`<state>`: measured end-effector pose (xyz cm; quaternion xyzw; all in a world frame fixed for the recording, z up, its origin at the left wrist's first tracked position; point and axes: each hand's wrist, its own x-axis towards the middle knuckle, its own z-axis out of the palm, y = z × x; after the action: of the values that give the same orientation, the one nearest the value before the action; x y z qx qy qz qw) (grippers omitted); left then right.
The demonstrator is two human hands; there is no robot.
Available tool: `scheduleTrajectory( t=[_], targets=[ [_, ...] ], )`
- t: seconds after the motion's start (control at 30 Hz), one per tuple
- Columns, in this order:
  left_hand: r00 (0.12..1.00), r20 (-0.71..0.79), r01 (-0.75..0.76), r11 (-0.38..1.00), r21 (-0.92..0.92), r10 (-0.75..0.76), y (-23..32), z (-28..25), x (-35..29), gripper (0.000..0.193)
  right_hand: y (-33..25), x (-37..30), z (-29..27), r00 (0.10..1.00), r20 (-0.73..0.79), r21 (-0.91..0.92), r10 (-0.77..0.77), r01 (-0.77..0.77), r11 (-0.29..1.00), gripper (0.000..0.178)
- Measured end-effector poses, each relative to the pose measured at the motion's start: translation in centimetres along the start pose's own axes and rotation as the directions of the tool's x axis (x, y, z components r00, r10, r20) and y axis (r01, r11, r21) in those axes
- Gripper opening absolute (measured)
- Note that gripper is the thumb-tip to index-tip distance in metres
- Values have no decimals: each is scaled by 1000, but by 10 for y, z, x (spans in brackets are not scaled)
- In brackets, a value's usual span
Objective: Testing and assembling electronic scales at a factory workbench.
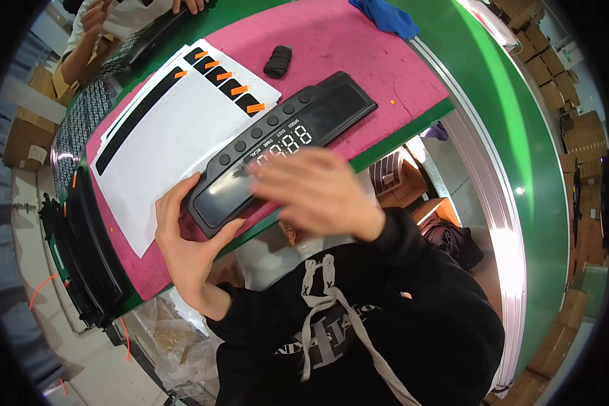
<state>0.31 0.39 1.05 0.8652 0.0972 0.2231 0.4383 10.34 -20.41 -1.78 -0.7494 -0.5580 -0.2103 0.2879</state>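
A long black display panel [218, 196] with a row of round buttons and white digits lies at a slant near the pink mat's front edge. My left hand [191, 240] grips its left end, fingers on the far edge and thumb on the near edge. Over the panel's middle, beside the digits, is my right hand [318, 193]. Motion smears its fingers, so I cannot tell whether they touch the panel or hold anything. Behind the panel to the left lies a stack of white sheets [152, 152] bearing black film pieces with orange tabs.
A small black wrapped bundle [278, 62] rests on the pink mat [331, 40] beyond the panel. A blue cloth [388, 19] lies at the far right. Several long black panels [88, 250] sit at the left. Across the table another person's hand [96, 19] shows at top left.
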Motion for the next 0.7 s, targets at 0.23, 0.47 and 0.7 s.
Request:
scheduleTrajectory(
  t=[0.23, 0.47, 0.7],
  targets=[
    [999, -5, -44, 997, 69, 44, 1, -1, 1, 68, 62, -33, -57, 937, -217, -322, 275, -335, 885, 35],
    [998, -23, -64, 996, 58, 65, -1, 0, 1, 66, 33, 4, -35, 983, -102, -175, 153, -170, 970, 36],
    [998, -48, -42, 997, 61, 45, 1, 2, -1, 65, 44, -1, -26, 913, -270, -249, 306, -373, 894, 45]
  ],
)
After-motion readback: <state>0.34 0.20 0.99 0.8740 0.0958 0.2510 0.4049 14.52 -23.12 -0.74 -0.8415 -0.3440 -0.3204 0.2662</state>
